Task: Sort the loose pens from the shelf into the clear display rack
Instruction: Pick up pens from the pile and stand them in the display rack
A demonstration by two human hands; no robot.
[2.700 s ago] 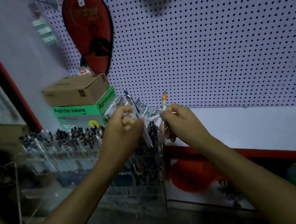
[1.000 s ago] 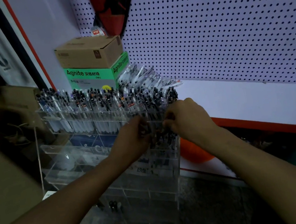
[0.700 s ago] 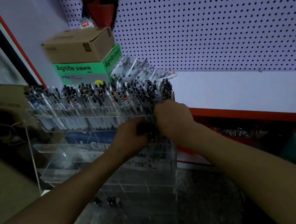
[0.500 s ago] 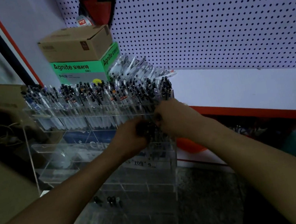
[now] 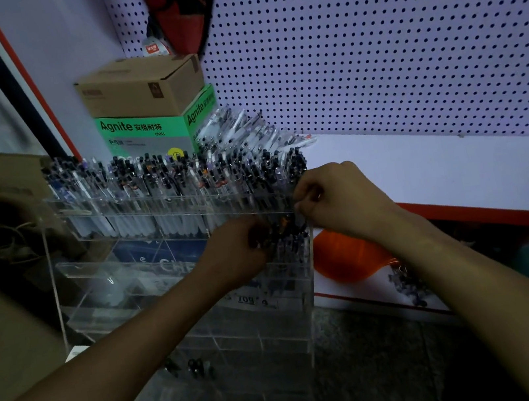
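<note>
My hands have dropped from the shelf [image 5: 442, 172] to the clear display rack [image 5: 169, 222], left hand [image 5: 240, 252] and right hand [image 5: 342, 198] pinching pens [image 5: 282, 232] into its second tier; loose pens [image 5: 245, 134] remain behind.

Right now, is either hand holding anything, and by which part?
Cannot tell for sure. Both the left hand and right hand have fingers curled at the pens in the clear rack, second tier, right end; the grip points are hidden in the dark.

white shelf [image 5: 441, 165], red front edge: loose pens [image 5: 245, 130] piled beside green box [image 5: 145, 132], cardboard box [image 5: 141, 84] stacked on top.
</note>
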